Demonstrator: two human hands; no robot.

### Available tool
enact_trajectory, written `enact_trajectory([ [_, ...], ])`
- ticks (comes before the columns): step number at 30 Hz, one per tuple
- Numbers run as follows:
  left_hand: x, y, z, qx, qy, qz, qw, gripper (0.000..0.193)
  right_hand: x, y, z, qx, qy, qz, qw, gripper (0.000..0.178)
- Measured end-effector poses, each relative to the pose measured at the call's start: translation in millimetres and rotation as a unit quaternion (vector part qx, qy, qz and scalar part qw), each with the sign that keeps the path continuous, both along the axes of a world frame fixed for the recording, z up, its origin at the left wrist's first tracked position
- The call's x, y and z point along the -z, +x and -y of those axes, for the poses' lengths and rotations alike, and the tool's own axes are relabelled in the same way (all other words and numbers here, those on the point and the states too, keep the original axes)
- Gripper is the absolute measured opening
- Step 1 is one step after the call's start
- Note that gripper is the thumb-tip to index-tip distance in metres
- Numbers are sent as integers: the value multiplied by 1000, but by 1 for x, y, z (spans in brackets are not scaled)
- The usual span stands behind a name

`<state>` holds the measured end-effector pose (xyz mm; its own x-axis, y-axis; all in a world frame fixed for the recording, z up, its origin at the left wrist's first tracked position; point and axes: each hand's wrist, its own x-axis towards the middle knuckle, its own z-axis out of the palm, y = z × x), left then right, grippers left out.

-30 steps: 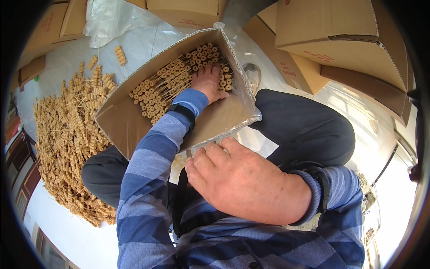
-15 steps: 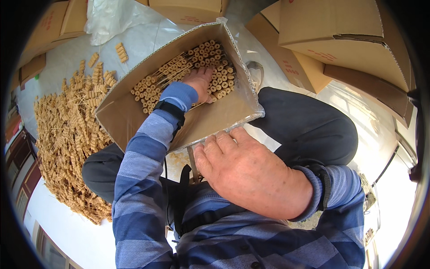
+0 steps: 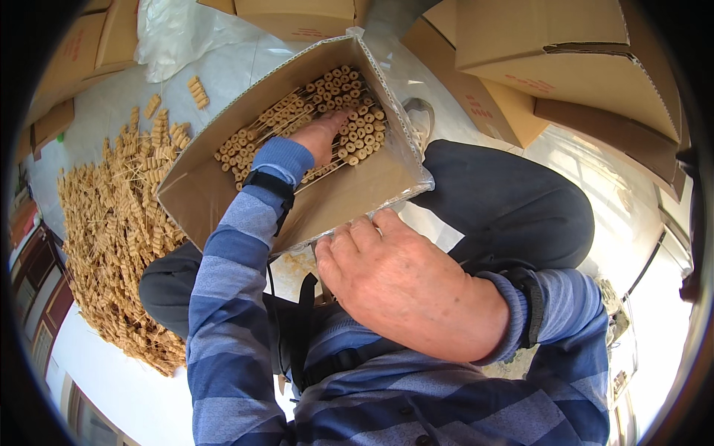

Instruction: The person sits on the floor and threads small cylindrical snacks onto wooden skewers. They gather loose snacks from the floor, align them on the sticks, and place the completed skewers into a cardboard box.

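Observation:
An opened cardboard box [image 3: 297,212] stands tilted before me. Inside it lie rows of tan ring-shaped pieces threaded on thin sticks [image 3: 361,134], their round ends facing up. My left hand [image 3: 316,141] reaches into the box and rests on these sticks; the visible finger is stretched out, and the others are partly hidden by the hand. My right hand [image 3: 401,279] is at the near wall, its fingers bent over the rim and closed on it.
A large heap of the same threaded sticks [image 3: 123,245] lies on the floor at left, with loose ones [image 3: 197,92] beyond it. More cardboard boxes [image 3: 550,82] stand at the right and far side. Clear plastic film [image 3: 175,37] lies at the far left.
My left hand has drawn slightly left and turned more on its side among the sticks. The box has shifted slightly left in view; my right hand keeps its place on the rim.

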<state>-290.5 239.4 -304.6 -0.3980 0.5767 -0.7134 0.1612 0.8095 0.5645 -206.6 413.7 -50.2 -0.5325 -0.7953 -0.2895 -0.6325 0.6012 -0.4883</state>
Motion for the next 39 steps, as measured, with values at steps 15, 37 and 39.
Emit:
enact_trajectory([
  [15, 18, 8, -3, -10, -19, -57, 998, 88, 5, 4, 3, -6, 8, -17, 1000, 36],
  [37, -272, 111, 172, -252, 219, -433, 837, 52, 30, -17, 39, 21, -60, 53, 997, 23],
  [39, -311, 171, 260, -420, 221, -418, 774, 49, 17, -6, 53, 67, -109, 107, 986, 24],
])
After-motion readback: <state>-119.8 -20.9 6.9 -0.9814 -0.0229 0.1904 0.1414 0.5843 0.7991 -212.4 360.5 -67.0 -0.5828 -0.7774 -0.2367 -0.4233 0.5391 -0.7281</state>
